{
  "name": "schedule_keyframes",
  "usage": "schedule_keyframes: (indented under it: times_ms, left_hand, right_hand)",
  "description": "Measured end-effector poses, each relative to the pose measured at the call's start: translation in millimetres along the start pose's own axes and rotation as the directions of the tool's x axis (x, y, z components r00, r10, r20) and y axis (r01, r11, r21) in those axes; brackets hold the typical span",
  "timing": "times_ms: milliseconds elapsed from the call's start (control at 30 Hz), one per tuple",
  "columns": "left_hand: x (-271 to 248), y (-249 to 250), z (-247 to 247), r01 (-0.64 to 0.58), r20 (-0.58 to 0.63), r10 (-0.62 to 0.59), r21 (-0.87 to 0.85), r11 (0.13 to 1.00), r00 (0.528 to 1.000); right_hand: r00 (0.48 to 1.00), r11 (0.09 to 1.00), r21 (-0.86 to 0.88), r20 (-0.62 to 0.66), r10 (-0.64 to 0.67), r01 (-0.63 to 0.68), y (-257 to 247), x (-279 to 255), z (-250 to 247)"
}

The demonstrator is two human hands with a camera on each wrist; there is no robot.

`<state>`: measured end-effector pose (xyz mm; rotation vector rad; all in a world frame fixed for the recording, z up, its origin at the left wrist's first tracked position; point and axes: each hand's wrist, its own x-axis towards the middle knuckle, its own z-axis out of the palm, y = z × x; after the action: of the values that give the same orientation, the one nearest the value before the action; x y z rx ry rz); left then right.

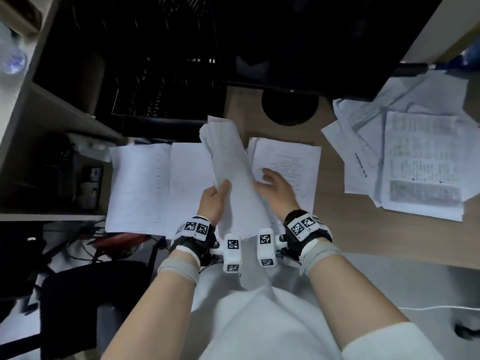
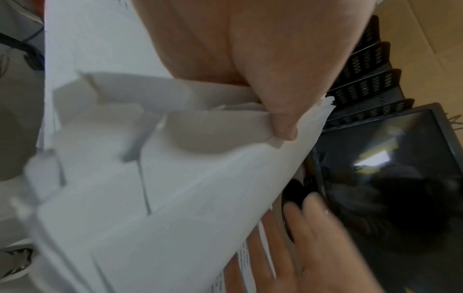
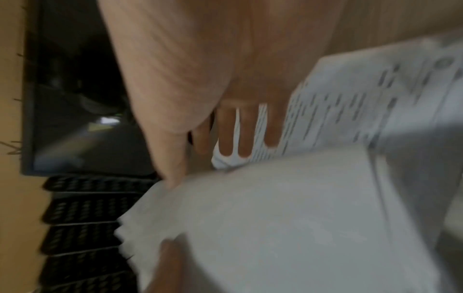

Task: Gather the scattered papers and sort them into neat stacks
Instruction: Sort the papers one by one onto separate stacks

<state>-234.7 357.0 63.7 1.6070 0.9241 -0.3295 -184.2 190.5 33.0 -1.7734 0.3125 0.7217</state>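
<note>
The left hand (image 1: 214, 201) pinches a thick sheaf of papers (image 1: 233, 175) along its left edge, thumb on top, fingers hidden beneath; the sheaf stands lifted and tilted over the desk (image 1: 363, 237), its far end fanned and uneven. The right hand (image 1: 276, 189) lies with fingers spread and straight on the printed stack (image 1: 288, 162) just beside the sheaf, holding nothing. To the left, 2 flat stacks (image 1: 140, 188) lie side by side, their near ends overhanging the desk edge. Well to the right sits the loose pile (image 1: 415, 162), skewed and overlapping, still unsorted. Behind are a black tiered tray (image 1: 166, 74) and a monitor (image 1: 311, 42). The sheaf looks light but floppy and slippery between sheets; I judge it best held mid-edge with both hands and tapped square.
</note>
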Motion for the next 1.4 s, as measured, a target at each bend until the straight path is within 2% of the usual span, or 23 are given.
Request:
schedule_keyframes:
  times_ms: [67,167,367,567,667,767,867,933,967,1067,1133,1400]
  left_hand:
    - [-4.2,3.3,0.1,0.009,0.027,-0.008,-0.035,0.999,1.0]
    - [-7.5,7.0,-4.7,0.029,0.044,-0.025,-0.092,0.995,0.999]
    - [1.6,-3.8,-14.6,-0.065,0.029,0.066,-0.036,0.997,0.997]
    - [-13.1,0.4,-23.6,-0.022,0.028,0.026,-0.135,0.991,0.999]
    - [-17.8,-1.2,-31.9,0.005,0.023,-0.001,-0.173,0.985,1.0]
    - [-20.4,-9.9,-41.5,-0.009,0.044,0.015,-0.137,0.991,0.999]
    - [-22.3,-14.7,-50.0,-0.053,0.007,0.053,-0.006,0.999,0.999]
    - [-22.9,-18.5,-57.5,-0.055,-0.066,0.057,0.034,0.998,0.996]
    - [-23.2,-20.8,-61.5,-0.046,-0.108,0.049,0.028,0.999,0.993]
    - [-23.0,-33.8,-77.9,-0.012,-0.226,0.005,-0.032,0.999,0.974]
    - [-23.8,-45.7,-88.9,0.001,-0.257,-0.019,-0.068,0.998,0.966]
    - [-15.3,-64.6,-145.6,-0.006,-0.394,-0.049,-0.137,0.991,0.918]
  right_hand:
    - [0.984,0.998,0.051,0.176,-0.043,0.035,-11.8,-6.5,12.2]
    - [0.955,0.998,0.013,0.288,-0.065,0.063,-13.2,-11.1,19.5]
    - [0.953,0.996,-0.071,0.303,-0.03,0.053,-9.5,-12.9,26.0]
    - [0.938,0.993,-0.026,0.333,-0.1,0.115,-18.0,-22.3,40.8]
    - [0.912,0.994,0.013,0.394,-0.109,0.113,-19.4,-32.1,46.3]
    - [0.901,0.996,0.03,0.425,-0.09,0.086,-16.2,-39.9,54.0]
    - [0.932,0.999,-0.029,0.363,0.025,-0.015,-16.3,-39.0,57.6]
    - [0.955,0.988,0.019,0.26,0.145,-0.155,-18.8,-34.4,56.9]
    - [0.965,0.983,0.027,0.198,0.171,-0.18,-16.5,-29.9,56.1]
    - [0.995,0.986,-0.149,0.052,0.089,-0.081,-7.2,-20.7,56.5]
    - [0.998,0.974,-0.217,0.018,0.066,-0.06,-7.8,-22.6,64.0]
    - [0.965,0.927,-0.285,-0.169,0.2,-0.242,2.4,-15.9,99.5]
